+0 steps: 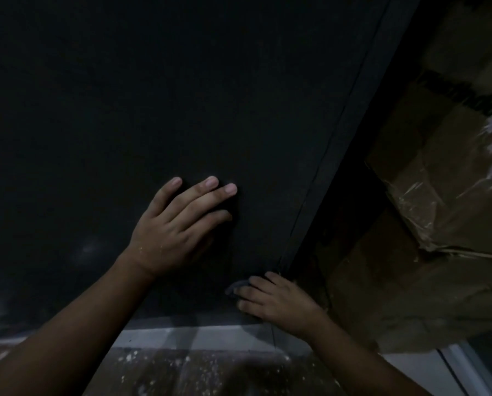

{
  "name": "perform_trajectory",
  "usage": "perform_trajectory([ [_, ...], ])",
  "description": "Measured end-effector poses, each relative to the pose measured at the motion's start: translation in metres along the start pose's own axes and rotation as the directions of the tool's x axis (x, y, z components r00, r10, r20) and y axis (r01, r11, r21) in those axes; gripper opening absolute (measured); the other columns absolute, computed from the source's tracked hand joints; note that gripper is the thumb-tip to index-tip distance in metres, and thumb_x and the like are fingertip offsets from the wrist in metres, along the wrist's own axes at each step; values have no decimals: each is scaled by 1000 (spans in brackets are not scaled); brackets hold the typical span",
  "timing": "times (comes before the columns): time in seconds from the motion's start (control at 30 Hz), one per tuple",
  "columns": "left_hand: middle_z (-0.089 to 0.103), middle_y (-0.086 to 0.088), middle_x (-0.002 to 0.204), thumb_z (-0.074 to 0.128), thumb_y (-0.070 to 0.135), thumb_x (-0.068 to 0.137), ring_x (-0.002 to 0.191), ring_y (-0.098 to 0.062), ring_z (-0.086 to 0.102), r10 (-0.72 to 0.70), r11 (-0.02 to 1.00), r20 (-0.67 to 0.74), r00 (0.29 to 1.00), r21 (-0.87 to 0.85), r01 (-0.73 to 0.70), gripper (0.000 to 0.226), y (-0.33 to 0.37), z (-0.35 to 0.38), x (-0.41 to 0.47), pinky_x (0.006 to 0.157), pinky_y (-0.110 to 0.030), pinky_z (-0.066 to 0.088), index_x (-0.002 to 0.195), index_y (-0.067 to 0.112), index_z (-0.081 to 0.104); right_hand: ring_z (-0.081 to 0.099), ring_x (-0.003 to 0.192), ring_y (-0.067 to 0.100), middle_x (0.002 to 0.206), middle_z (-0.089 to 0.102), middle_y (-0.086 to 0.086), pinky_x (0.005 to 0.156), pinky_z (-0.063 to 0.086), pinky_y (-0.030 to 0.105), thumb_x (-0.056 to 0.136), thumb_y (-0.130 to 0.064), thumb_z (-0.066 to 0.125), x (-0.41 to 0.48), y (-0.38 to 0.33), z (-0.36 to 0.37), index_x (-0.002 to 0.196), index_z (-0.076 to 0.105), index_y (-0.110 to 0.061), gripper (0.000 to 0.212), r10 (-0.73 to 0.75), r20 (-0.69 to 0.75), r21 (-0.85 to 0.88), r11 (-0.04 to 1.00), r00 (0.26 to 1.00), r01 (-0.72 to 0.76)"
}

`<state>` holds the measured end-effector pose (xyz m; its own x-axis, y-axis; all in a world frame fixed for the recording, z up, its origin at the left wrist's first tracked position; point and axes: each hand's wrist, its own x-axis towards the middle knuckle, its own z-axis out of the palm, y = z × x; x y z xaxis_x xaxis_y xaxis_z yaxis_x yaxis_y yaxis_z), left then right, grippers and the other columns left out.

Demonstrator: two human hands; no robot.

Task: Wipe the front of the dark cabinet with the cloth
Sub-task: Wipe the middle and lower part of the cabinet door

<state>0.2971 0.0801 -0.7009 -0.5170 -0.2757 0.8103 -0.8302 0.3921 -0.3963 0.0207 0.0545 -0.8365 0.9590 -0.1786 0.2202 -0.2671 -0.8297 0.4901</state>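
Left hand (176, 227) lies flat and empty on the cabinet (124, 95). At lower centre-right, the right hand (279, 301) bunches the cloth (234, 288) — soft, limp, probably best kept wadded under the fingers.

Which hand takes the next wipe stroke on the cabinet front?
Right. The right hand holds the cloth against the cabinet near its lower corner; the left hand lies flat on the front, empty.

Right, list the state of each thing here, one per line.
Flat dark cabinet front: closed.
Small dark grey cloth: bunched against the cabinet's lower right corner.
Left hand: flat on the cabinet front, fingers straight.
Right hand: grips the cloth.
Brown cardboard box: creased, bound with shiny clear tape.
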Motion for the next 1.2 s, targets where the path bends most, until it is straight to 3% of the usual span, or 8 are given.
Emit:
perform_trajectory([
  [0.1,44,-6,152,55,28,99,148,-22,32,4,1000,4,1000,18,-5,26,4,4,-9,123,-44,15,120,18,65,60,107,23,132,61,-2,84,45,37,99,-20,57,-20,5,-8,122,61,-27,25,112,-124,62,992,986,-105],
  [0.27,42,-6,154,57,29,97,147,-23,33,-6,1000,15,1000,20,6,27,5,6,-13,123,-46,13,122,19,63,62,103,26,134,57,2,90,50,38,103,-9,55,-31,41,-44,130,59,-18,29,419,-455,150,906,786,-395],
  [0.4,40,-7,156,58,30,96,149,-23,30,-4,1000,34,999,8,3,28,11,10,-21,123,-48,13,122,20,64,63,98,30,134,56,1,83,52,42,105,-14,56,-37,34,-10,132,57,-19,28,367,-402,170,930,839,-325],
  [0.6,38,-6,156,53,30,98,148,-23,30,-13,1000,25,1000,-6,13,25,13,10,-21,123,-49,12,120,20,62,61,101,25,123,61,-5,82,43,35,96,-25,48,-71,-3,38,119,54,-27,25,261,-68,202,949,963,-243],
  [0.7,36,-4,156,56,29,97,149,-23,28,-7,1000,28,1000,-8,7,25,13,10,-23,122,-49,11,119,20,62,61,102,26,130,55,-5,83,49,36,109,-21,31,-70,-8,26,125,54,-25,28,337,-130,237,924,932,-301],
  [0.9,38,-5,156,61,30,95,145,-26,36,18,1000,35,999,12,-18,28,17,16,-34,123,-49,10,121,21,61,55,110,27,137,53,2,107,39,30,104,-3,39,-30,3,-2,132,58,-17,37,560,-353,319,825,749,-467],
  [1.07,43,-6,153,61,29,94,143,-26,39,8,1000,22,1000,13,-8,24,18,16,-33,122,-49,12,116,21,65,55,108,25,137,59,-3,86,48,38,98,-18,60,-31,-19,36,132,58,-23,34,296,-89,235,934,951,-269],
  [1.2,43,-7,152,56,29,97,142,-27,40,18,1000,31,999,14,-19,22,19,16,-34,122,-49,12,115,20,66,48,117,21,134,63,-10,86,53,36,74,-32,84,-22,-42,51,122,70,-32,51,157,303,238,943,940,-234],
])
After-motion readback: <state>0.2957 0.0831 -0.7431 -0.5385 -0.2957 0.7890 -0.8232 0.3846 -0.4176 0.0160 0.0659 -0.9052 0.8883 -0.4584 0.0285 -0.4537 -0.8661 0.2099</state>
